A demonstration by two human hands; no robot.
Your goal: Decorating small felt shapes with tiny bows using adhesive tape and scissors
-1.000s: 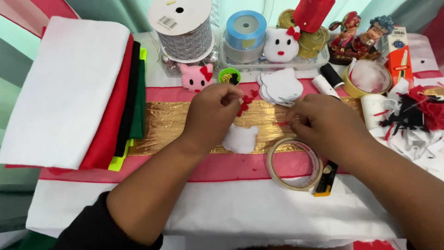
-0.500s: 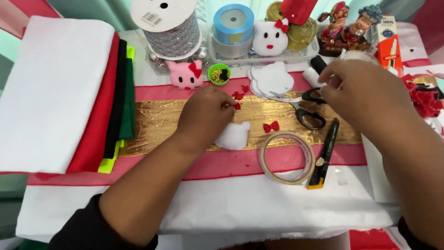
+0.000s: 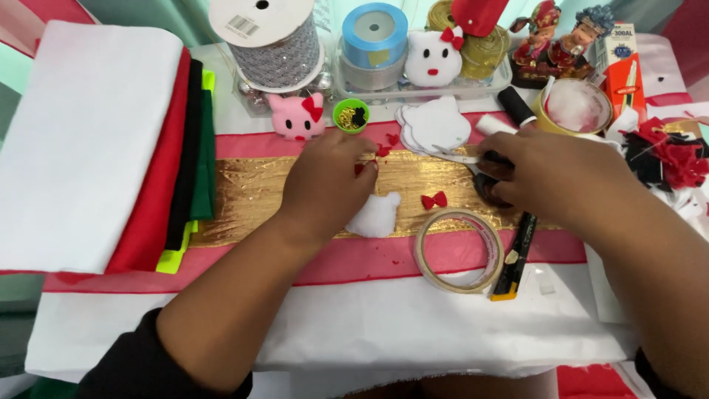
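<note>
Right hand (image 3: 546, 174) is closed around the scissors (image 3: 473, 164); left hand (image 3: 325, 181) pinches a small red felt piece (image 3: 360, 168) above the white cat cutout (image 3: 374, 214).

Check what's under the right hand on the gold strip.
Under the right hand: scissors, blades poking out toward the white felt cutouts. The handles are mostly covered by the fingers, so the grip is unclear.

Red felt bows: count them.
3: one bow on the pink cat head, one on the white cat head, one loose red bow on the gold strip; hands may hide more.
</note>
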